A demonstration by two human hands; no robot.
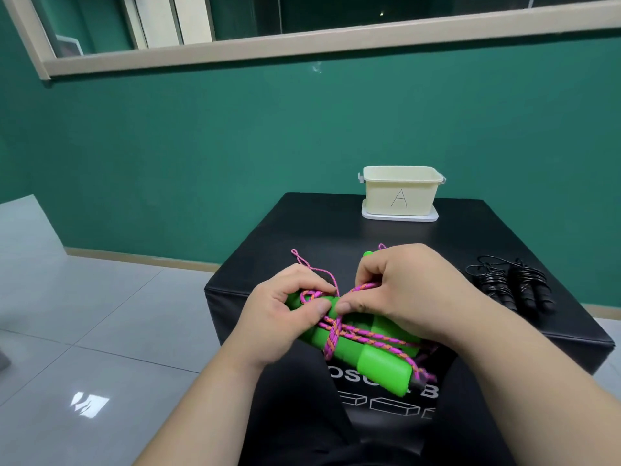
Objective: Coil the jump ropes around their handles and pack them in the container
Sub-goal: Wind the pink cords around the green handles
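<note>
Two bright green handles (pixel 376 361) lie side by side above my lap, with a pink and orange rope (pixel 339 334) wound round their middle. My left hand (pixel 285 311) grips the far end of the handles, thumb pressed on top. My right hand (pixel 406 290) holds the handles from the right and pinches a strand of the rope between fingers and thumb. A loose loop of rope sticks out beyond my left hand. A cream container (pixel 401 191) marked "A" stands open at the far edge of the black table (pixel 336 237).
A black jump rope (pixel 514 284), coiled round its handles, lies on the table at the right. The container sits on a white lid. A green wall rises behind the table, and grey tiled floor (pixel 100 314) spreads to the left.
</note>
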